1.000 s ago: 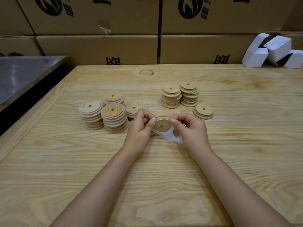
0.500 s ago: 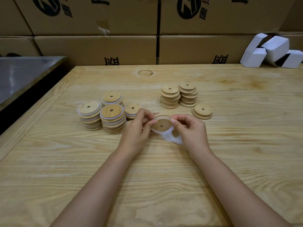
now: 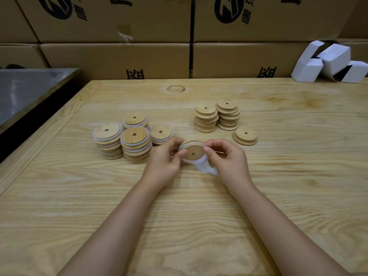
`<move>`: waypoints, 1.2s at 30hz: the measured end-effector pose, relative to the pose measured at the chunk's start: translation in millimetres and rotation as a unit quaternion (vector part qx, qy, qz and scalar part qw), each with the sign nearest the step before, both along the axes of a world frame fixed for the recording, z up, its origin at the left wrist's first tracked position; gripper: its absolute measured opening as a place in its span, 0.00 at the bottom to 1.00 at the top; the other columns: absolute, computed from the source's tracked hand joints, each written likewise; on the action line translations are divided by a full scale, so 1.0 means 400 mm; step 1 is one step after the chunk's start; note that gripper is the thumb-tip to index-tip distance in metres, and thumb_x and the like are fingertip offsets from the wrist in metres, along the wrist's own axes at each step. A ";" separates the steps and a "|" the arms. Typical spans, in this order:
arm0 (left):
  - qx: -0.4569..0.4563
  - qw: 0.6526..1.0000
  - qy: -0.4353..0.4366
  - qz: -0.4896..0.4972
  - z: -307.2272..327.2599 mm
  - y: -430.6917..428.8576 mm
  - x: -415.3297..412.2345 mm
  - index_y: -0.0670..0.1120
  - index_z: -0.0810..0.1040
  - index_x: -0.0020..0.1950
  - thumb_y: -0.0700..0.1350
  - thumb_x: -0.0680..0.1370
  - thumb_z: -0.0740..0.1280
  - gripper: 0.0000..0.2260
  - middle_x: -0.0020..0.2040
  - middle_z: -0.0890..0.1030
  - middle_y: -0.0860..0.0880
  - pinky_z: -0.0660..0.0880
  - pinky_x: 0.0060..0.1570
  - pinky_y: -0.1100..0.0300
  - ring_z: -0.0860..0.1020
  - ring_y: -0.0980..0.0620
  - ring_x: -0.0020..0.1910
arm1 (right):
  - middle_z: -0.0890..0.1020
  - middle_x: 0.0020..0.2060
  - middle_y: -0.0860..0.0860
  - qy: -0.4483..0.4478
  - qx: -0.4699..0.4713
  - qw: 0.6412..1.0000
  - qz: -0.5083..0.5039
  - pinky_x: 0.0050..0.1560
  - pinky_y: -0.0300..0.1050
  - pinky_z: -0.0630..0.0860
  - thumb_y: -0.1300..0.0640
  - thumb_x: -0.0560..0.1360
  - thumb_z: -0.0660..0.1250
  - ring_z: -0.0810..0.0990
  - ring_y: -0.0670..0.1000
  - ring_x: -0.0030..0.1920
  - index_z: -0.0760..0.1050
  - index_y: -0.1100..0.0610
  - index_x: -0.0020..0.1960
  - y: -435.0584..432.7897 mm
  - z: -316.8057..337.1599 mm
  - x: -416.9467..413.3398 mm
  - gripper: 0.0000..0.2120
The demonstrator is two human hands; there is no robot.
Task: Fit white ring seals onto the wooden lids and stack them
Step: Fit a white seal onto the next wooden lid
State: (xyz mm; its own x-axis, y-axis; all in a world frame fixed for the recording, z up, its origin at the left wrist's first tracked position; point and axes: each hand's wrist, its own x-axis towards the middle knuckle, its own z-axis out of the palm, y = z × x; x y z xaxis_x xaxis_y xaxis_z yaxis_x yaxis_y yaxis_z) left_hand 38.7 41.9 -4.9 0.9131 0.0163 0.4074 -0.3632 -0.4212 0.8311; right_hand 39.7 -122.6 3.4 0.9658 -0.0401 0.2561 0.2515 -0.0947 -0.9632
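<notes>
A pale wooden desk (image 3: 278, 196) with strong grain lies under soft, even light. Brown cardboard boxes (image 3: 115, 58) printed with black logos stand stacked along its far edge. Small white cartons (image 3: 328, 62) sit at the far right corner; a grey metal counter (image 3: 29, 90) runs beside the left edge.

A single wide-angle view comes from the person's head, facing forward and down over the bench (image 3: 278, 196). Both forearms enter from the near edge. The left hand (image 3: 165, 159) and right hand (image 3: 229, 160) hold a wooden lid (image 3: 193, 153) almost at the centre of the frame, near enough to tell single fingers (image 3: 181, 153) apart. The far bench edge crosses the upper third, with cardboard boxes (image 3: 119, 56) closing the view behind it. A metal surface (image 3: 29, 90) shows at far left and white cartons (image 3: 328, 62) at far right. Straight edges bow slightly toward the sides of the frame.
</notes>
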 end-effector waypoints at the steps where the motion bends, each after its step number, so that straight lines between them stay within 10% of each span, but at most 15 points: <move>1: -0.019 1.000 0.009 -0.001 0.002 -0.002 0.001 0.54 0.75 0.47 0.34 0.75 0.66 0.14 0.43 0.80 0.59 0.79 0.47 0.59 0.80 0.63 0.43 | 0.82 0.37 0.42 -0.002 -0.010 1.000 -0.002 0.43 0.36 0.77 0.64 0.72 0.70 0.81 0.42 0.40 0.78 0.50 0.39 0.001 -0.001 -0.001 0.10; 19: -0.293 0.951 0.085 -0.049 0.028 -0.021 -0.010 0.43 0.73 0.49 0.31 0.79 0.58 0.09 0.43 0.80 0.47 0.78 0.35 0.65 0.81 0.58 0.39 | 0.83 0.36 0.42 0.010 0.074 0.997 0.012 0.35 0.34 0.73 0.65 0.71 0.71 0.78 0.43 0.37 0.79 0.53 0.36 0.007 0.026 -0.002 0.09; 36: -0.155 0.985 0.053 -0.062 0.021 -0.024 -0.023 0.47 0.78 0.50 0.38 0.74 0.69 0.07 0.41 0.83 0.50 0.78 0.40 0.61 0.81 0.56 0.40 | 0.81 0.41 0.50 -0.075 -0.007 0.997 0.006 0.47 0.40 0.77 0.67 0.73 0.68 0.80 0.46 0.44 0.77 0.52 0.41 -0.003 0.021 -0.017 0.10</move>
